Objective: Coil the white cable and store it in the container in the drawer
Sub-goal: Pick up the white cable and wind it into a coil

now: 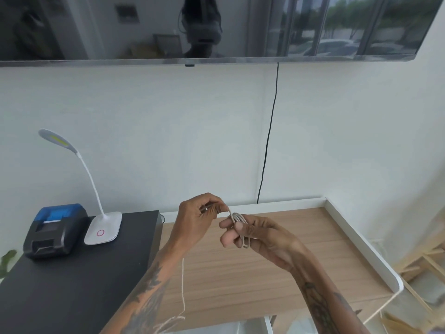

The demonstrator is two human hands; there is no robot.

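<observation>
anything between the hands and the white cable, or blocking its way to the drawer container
Nothing stands between them: the right hand holds the coiled loops of the white cable, and the left hand pinches the strand feeding in. A loose tail hangs below. The drawer and container are not in view, so that path cannot be judged.

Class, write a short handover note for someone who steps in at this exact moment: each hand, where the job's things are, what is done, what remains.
Left hand: pinching the white cable, feeding it toward the coil.
Right hand: holding several finished loops around its fingers, above the wooden desk.
Done: part of the cable is coiled.
Left: a loose tail hangs down by the left forearm; wind it in. The drawer and container are not in view; find them and store the coil there.
</observation>
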